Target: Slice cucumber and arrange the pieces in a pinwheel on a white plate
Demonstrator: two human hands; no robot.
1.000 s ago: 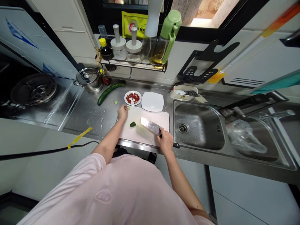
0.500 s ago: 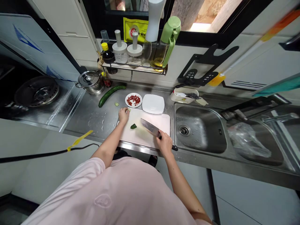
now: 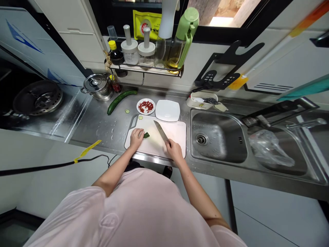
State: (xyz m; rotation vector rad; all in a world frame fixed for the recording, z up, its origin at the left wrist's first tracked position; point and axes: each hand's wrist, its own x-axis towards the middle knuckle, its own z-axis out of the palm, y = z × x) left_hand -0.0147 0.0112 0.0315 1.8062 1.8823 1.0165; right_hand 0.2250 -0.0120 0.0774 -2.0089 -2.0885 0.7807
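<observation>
My right hand (image 3: 174,150) is wrapped round the handle of a knife (image 3: 161,131), whose blade points up and left over the white cutting board (image 3: 177,132). My left hand (image 3: 136,138) is on the board's left part, fingers bent, beside a short dark green cucumber piece (image 3: 146,135); whether the fingertips touch it is unclear. A thin pale slice (image 3: 140,117) lies at the board's top left. Behind the board are a small plate of chopped red pieces (image 3: 145,106) and a white square plate (image 3: 168,110).
A long cucumber (image 3: 120,101) and another slice (image 3: 127,111) lie on the steel counter to the left, near a lidded pot (image 3: 97,87). The sink (image 3: 218,137) is at the right. A rack with bottles (image 3: 146,70) hangs above the counter.
My left hand has moved from the board's top left corner down toward the cucumber piece, uncovering the slice there. The knife has turned to a steeper angle in my right hand.
</observation>
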